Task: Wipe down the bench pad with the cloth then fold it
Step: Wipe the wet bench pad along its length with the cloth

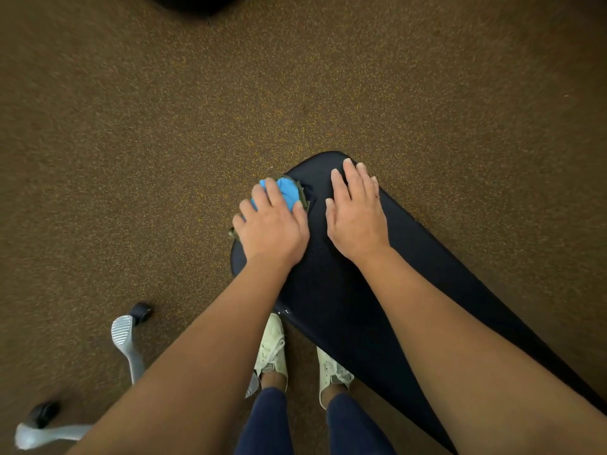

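Closest to me are my legs in dark navy leggings (pixel 266 421) and my two cream lace-up sneakers (pixel 272 349), standing on the floor at the near edge of the long, dark navy padded bench pad (pixel 328 290). The pad runs from the lower right towards the middle of my view and ends in a rounded tip. A few pale specks sit on its near edge just above my left shoe.

To my left, a ribbed silver metal foot bar (pixel 126 343) stands on the floor with small black wheels (pixel 142 312) beside it.

Both my bare forearms reach forward over the pad. My left hand (pixel 272 224) presses on the bunched bright blue cloth with an olive-green hem (pixel 289 190). The palm is down, the fingers are spread and only gently bent over the wad, and the thumb lies against its right side. The cloth sits at the pad's left edge near the rounded tip, partly hanging past it. My right hand (pixel 356 215) lies flat on the bare pad just beside the cloth, with the fingers straight and close together, holding nothing.

Beyond the pad spreads the brown rubber floor flecked with yellow (pixel 164 126). At the far top edge there is a blurred black shape (pixel 197 3) that I cannot identify.
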Demonstrator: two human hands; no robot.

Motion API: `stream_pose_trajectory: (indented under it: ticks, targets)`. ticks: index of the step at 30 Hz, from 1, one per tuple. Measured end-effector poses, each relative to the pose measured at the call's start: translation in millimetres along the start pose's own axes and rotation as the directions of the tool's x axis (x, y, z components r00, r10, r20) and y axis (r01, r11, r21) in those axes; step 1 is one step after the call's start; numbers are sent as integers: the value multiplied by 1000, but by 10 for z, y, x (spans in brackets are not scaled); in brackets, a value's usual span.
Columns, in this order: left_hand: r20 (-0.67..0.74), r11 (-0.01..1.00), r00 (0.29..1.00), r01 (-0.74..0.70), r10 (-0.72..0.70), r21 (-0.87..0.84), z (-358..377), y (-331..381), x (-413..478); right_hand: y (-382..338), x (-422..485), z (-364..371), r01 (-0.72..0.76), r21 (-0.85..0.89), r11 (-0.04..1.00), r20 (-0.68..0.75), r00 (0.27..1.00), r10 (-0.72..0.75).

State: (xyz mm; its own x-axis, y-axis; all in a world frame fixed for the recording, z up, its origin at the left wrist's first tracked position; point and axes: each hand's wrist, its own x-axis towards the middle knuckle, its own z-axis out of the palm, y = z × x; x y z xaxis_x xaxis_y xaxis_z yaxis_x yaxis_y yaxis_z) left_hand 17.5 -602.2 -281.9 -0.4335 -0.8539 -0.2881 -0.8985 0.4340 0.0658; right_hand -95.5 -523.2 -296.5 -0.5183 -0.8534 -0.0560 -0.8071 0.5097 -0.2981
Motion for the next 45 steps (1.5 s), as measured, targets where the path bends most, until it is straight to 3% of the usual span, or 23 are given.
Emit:
stream_pose_trajectory:
  ticks: [5, 12, 16, 19, 23, 28, 33, 37, 41, 45]
  targets:
    - [-87, 987, 983, -162, 163, 21, 72, -117, 0, 12, -12, 6, 6, 5, 1000, -5, 1000, -6]
    - [-43, 998, 998, 50, -49, 33, 97, -97, -198, 1, -6, -12, -3, 16, 1000, 12, 1000, 3]
    - [-8, 990, 992, -128, 128, 54, 5, 20, 101, 14, 2, -14, -2, 27, 1000, 13, 1000, 2]
    - [-64, 974, 972, -224, 226, 37, 46, -126, 122, 23, -6, -13, 3, 25, 1000, 16, 1000, -3]
    - [-54, 998, 998, 30, -33, -63, 140, -340, -305, 37, -7, -25, 12, 25, 1000, 26, 1000, -13]
    - [40, 954, 959, 284, -281, -100, 42, -159, -323, 21, 7, -27, 3, 19, 1000, 36, 999, -4]
    - [-37, 993, 996, 81, -85, -85, 44, -1, 3, 40, 6, -16, 16, 7, 1000, 33, 999, -16]
    - [-117, 998, 991, -58, 58, 1, 218, -148, -363, 43, 0, -32, 23, 1, 1000, 33, 999, -23]
    - [-27, 998, 998, 62, -62, -12, 257, -215, -726, 29, 5, -53, 22, -12, 1000, 51, 998, -21]
    - [-5, 981, 985, 170, -171, -89, 125, 15, -334, 40, 18, -55, 29, -18, 999, 67, 997, -28]
